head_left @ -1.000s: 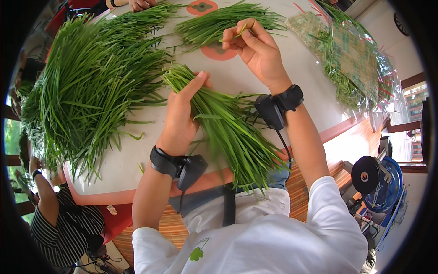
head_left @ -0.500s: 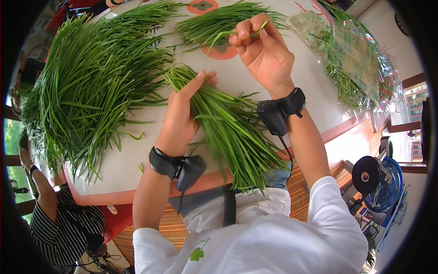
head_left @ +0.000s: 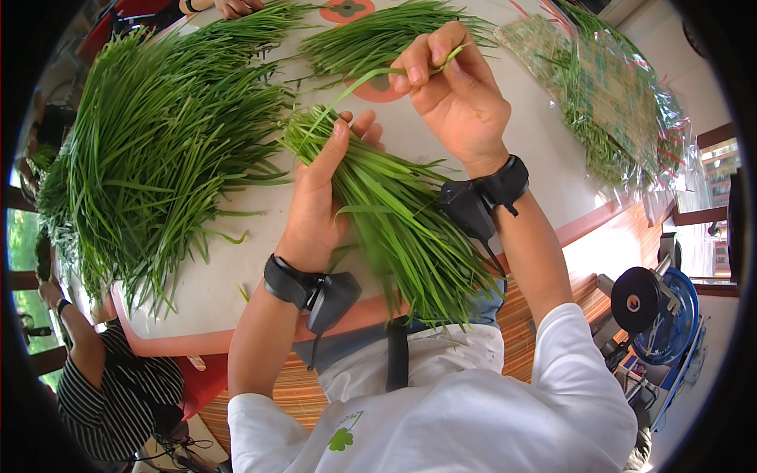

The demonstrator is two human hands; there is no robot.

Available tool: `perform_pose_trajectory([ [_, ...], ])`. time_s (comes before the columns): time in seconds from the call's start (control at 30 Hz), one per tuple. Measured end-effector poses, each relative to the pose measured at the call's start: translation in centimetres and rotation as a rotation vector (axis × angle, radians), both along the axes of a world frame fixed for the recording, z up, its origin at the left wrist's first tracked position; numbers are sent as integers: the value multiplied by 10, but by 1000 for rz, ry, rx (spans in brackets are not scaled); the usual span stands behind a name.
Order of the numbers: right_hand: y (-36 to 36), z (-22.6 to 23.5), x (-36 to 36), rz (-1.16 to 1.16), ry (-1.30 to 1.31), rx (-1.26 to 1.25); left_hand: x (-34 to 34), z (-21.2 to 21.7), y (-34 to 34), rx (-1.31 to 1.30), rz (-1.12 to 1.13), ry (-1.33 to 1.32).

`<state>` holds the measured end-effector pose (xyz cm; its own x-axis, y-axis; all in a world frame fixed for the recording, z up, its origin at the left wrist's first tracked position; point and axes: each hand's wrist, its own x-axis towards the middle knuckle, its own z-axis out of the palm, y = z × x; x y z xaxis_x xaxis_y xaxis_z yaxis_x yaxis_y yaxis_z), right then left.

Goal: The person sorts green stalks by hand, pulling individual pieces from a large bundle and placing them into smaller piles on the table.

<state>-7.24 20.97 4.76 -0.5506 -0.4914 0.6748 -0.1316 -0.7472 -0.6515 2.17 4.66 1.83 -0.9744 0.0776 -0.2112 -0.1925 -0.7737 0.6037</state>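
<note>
A thick bunch of garlic chives (head_left: pixel 402 225) lies across the palm of my left hand (head_left: pixel 315 177), which is closed around it below the pale cut ends. The leafy tips fan down to the right, over the table edge toward my lap. Higher up and to the right, my right hand (head_left: pixel 465 102) pinches a single chive leaf (head_left: pixel 359 81) between its fingers. That leaf arcs down from my fingertips to the cut ends of the bunch. A large heap of chives (head_left: pixel 150 150) covers the table left of my left hand.
Beyond my hands lies a smaller pile of chives (head_left: pixel 371 39). At the far right, a clear plastic bag (head_left: pixel 623 110) holds more greens. A co-worker's hand (head_left: pixel 238 8) rests at the far edge; another person in stripes (head_left: pixel 126 394) sits at the left. The pale table (head_left: pixel 189 344) has a pink border.
The leaf in my right hand now stretches down to the bunch's cut ends. My right hand has shifted slightly. At the far edge, a co-worker's hand has come into view.
</note>
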Motion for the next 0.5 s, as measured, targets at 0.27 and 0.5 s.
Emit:
perform_pose_trajectory([
  [0.27,2,1,2,-169,-43,-39,0,-3,0,-15,12,91],
  [0.5,8,1,-2,-206,-24,-14,-5,-5,-5,101,109,96],
])
